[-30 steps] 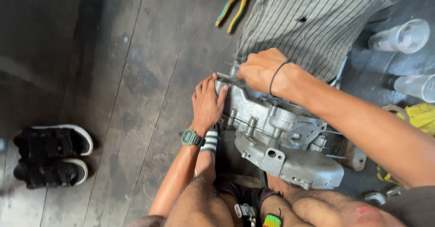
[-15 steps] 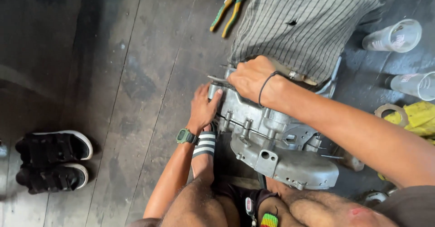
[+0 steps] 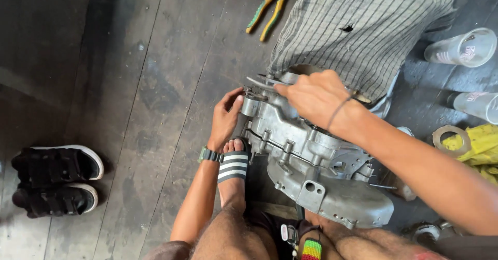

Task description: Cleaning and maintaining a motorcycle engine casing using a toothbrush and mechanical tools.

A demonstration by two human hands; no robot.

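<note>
Two hands work on a grey engine casing (image 3: pixel 311 161) on a dark plank floor

Left hand (image 3: pixel 226 117) grips the casing's end, fingers curled; right hand (image 3: pixel 316 96) pinches a thin metal tool (image 3: pixel 264 81) on top. Two clear plastic cups (image 3: pixel 461 47) with pale printed labels stand at right

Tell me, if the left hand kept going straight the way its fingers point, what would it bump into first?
The left hand points up and right, already touching the grey engine casing at its corner. It would press into that metal first, probably near the thin tool under the right hand.
</note>
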